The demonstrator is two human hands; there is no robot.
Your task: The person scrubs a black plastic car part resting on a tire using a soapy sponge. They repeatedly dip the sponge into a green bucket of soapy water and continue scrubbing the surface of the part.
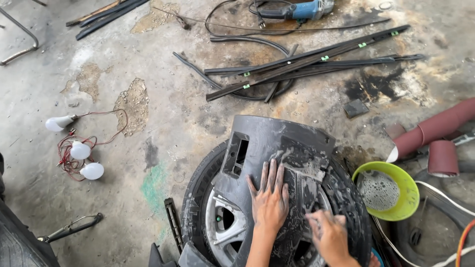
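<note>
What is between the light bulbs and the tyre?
Mostly bare, stained concrete floor lies between the bulbs and the tyre, with a greenish smear on it. A small black strip lies just beside the tyre. The head view shows it.

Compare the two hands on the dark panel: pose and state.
The left hand lies flat with fingers spread and pointing away, sharp in the picture; the right hand is blurred, fingers curled, lower and nearer the green bowl. Both are grimy and rest on the wet dark panel lying over the tyre.

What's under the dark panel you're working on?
A wheel: its tyre and silver rim show at the panel's left edge. The wheel's middle and right side are covered.
</note>
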